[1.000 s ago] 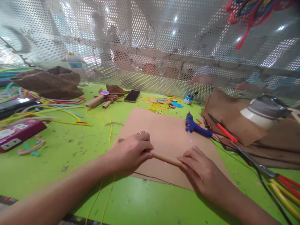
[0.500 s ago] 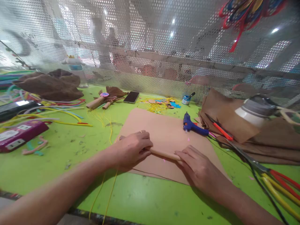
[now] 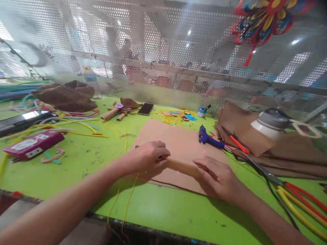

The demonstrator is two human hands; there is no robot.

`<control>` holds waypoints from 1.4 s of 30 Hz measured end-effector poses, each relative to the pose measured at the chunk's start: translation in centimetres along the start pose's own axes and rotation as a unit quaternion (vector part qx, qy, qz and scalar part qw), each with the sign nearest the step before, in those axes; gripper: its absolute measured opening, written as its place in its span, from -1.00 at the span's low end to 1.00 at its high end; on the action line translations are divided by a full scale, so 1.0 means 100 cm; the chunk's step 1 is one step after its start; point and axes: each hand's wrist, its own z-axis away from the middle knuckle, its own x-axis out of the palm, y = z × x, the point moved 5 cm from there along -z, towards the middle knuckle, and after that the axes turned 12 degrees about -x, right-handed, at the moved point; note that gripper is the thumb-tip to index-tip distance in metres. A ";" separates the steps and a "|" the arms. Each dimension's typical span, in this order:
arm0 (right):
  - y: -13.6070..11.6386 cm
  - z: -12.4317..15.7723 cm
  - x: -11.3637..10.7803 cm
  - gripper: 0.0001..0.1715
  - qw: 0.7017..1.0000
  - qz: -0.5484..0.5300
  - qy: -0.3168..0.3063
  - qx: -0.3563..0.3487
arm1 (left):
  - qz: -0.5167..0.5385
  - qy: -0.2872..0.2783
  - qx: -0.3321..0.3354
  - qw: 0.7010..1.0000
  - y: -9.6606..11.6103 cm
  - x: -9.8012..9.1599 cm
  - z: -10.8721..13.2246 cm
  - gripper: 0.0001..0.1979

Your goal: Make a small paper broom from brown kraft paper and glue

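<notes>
A brown kraft paper roll (image 3: 184,166) runs between my two hands over a flat sheet of brown paper (image 3: 163,131). My left hand (image 3: 150,156) is closed round its left part, fingers curled over the top. At the right end, my right hand (image 3: 218,175) pinches the roll between thumb and fingers. Yellow string (image 3: 130,200) comes out below my left wrist and hangs over the table edge. A small dark bit of the roll's left end peeps out behind my left hand; the rest there is hidden.
A blue glue gun (image 3: 209,137) lies on the sheet's right side. Scissors (image 3: 278,180), a cable and folded brown paper (image 3: 245,143) are further right. A phone (image 3: 145,109) and yellow scraps (image 3: 176,117) lie behind. A purple power strip (image 3: 34,144) sits at left.
The paper roll looks thicker between my hands than before, and my right hand's grip is wider. The camera view has shifted slightly; both hands stay on the roll.
</notes>
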 end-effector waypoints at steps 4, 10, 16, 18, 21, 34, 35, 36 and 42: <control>-0.002 -0.003 -0.005 -0.74 0.998 0.058 -0.011 -0.025 | 0.041 -0.047 -0.014 0.998 0.006 -0.005 -0.003 -0.81; -0.013 -0.010 0.003 -0.64 0.990 0.118 -0.052 -0.057 | 0.085 -0.131 -0.066 0.986 0.011 -0.002 -0.005 -0.77; -0.014 -0.013 0.006 -0.71 0.997 0.048 -0.058 -0.020 | 0.110 -0.184 -0.106 0.971 0.013 -0.001 -0.007 -0.75; -0.013 -0.012 0.005 -0.73 0.998 0.015 -0.066 -0.004 | 0.122 -0.195 -0.109 0.967 0.013 -0.003 -0.008 -0.75; -0.012 -0.010 0.002 -0.77 0.998 -0.007 -0.060 0.012 | 0.136 -0.199 -0.127 0.962 0.013 -0.007 -0.011 -0.77; -0.010 -0.011 0.005 -0.78 0.994 0.085 -0.060 -0.026 | 0.123 -0.138 -0.075 0.980 0.014 0.000 -0.015 -0.74; -0.011 -0.011 0.006 -0.78 0.993 0.099 -0.059 -0.032 | 0.123 -0.134 -0.075 0.981 0.014 0.000 -0.015 -0.74; -0.012 -0.012 0.006 -0.79 0.991 0.109 -0.059 -0.038 | 0.123 -0.131 -0.074 0.981 0.013 0.001 -0.015 -0.74; -0.022 -0.017 0.008 -0.78 0.983 0.163 -0.081 -0.036 | 0.115 -0.132 -0.059 0.983 0.011 0.003 -0.014 -0.76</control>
